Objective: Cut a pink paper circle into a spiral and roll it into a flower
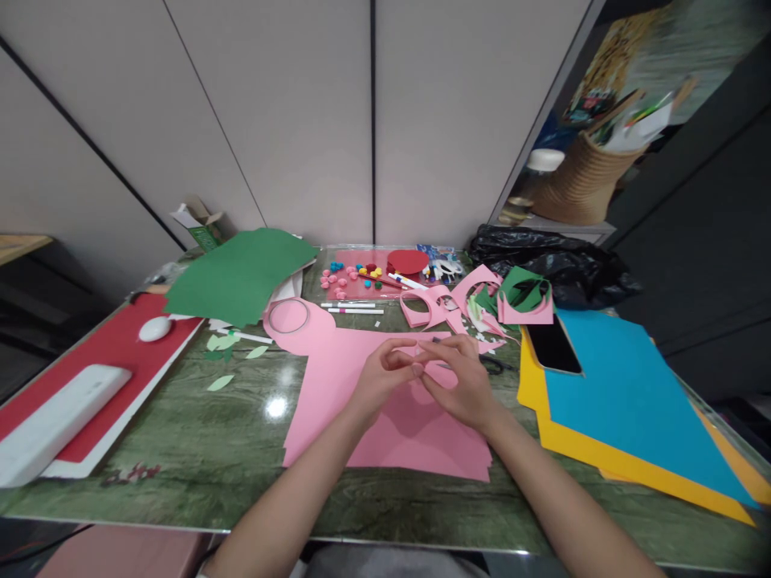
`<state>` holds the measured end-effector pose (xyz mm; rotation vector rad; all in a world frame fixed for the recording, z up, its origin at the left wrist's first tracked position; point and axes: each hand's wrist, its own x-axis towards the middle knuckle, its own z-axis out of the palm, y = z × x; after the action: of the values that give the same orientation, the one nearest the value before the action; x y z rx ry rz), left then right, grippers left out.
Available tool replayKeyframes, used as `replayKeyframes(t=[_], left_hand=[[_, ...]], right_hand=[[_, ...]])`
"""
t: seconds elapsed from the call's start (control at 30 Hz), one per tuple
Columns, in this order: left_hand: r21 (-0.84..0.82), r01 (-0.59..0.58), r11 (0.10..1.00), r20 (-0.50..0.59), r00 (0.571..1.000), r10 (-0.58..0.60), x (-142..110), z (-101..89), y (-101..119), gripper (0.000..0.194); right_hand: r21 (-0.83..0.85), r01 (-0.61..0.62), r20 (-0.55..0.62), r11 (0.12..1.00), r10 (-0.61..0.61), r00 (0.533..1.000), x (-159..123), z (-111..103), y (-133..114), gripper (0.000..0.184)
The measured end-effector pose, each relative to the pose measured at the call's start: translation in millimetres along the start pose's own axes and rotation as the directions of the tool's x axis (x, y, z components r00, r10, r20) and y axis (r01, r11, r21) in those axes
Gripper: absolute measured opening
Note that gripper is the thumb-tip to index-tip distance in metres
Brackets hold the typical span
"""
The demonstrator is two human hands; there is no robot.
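Pretty evenly lit, probably from overhead; glares white on the counter (241, 437), shadows softly under the hands (461, 381), goes kinda smeary and stretched toward the edges.

Pink paper (409, 441), streaky green table (234, 433)

Table (253, 466): green wood-grain, glossy; I see it extend either side of left hand (382, 373) and right hand (468, 384).
Pink sheets (328, 401): stacked, below the grip.
Leaf cutouts (221, 383): green, left of the grip.
White sheet (137, 401): under a red sheet (124, 345), farther left.
Yellow sheets (566, 437): under a blue sheet (632, 393), right of the grip.
White pens (355, 311): two, beyond the grip.
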<state>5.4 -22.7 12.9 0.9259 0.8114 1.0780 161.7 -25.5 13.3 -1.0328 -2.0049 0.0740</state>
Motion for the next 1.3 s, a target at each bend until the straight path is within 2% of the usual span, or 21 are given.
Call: replayKeyframes(t=[0.27,0.47,0.67,0.77,0.83,0.9,1.03,1.1,1.17,1.3], left_hand=[[-0.095,0.049,0.994,0.021,0.999,-0.047,0,-1.5,2,0.034],[-0.104,0.110,0.988,0.035,0.994,-0.107,0,-0.2,6,0.036],[0.051,-0.013,0.999,-0.012,1.000,0.013,-2,-0.2,8,0.032],[0.233,-0.109,0.966,-0.062,0.990,0.126,-4,0.8,11,0.032],[0.426,-0.197,0.883,-0.096,0.961,0.261,-6,1.4,13,0.033],[0.593,-0.290,0.751,-0.076,0.909,0.411,-7,1.9,13,0.032],[0.755,-0.460,0.467,0.091,0.779,0.620,-9,1.5,8,0.020],[0.792,-0.509,0.337,0.179,0.721,0.670,-8,0.4,4,0.019],[0.807,-0.537,0.246,0.243,0.682,0.690,-8,-1.1,0,0.020],[0.837,-0.538,0.102,0.337,0.654,0.678,-7,-4.1,-3,0.022]], right_hand=[[0.071,-0.020,-0.004,0.997,0.020,1.000,3,-3,-3,0.046],[0.168,-0.082,0.027,0.982,0.078,0.997,5,-5,-6,0.048],[0.190,-0.128,0.015,0.973,0.128,0.992,7,-8,-4,0.043],[0.187,-0.185,0.002,0.965,0.188,0.982,7,-8,-1,0.043],[0.176,-0.225,0.000,0.958,0.229,0.973,7,-8,1,0.044],[0.164,-0.252,0.007,0.954,0.254,0.967,6,-8,2,0.045],[0.144,-0.274,0.039,0.951,0.271,0.962,7,-8,2,0.045],[0.139,-0.276,0.047,0.951,0.272,0.961,7,-9,2,0.044],[0.131,-0.267,0.055,0.955,0.262,0.964,7,-9,2,0.045],[0.100,-0.245,0.084,0.964,0.237,0.968,8,-9,2,0.047]])
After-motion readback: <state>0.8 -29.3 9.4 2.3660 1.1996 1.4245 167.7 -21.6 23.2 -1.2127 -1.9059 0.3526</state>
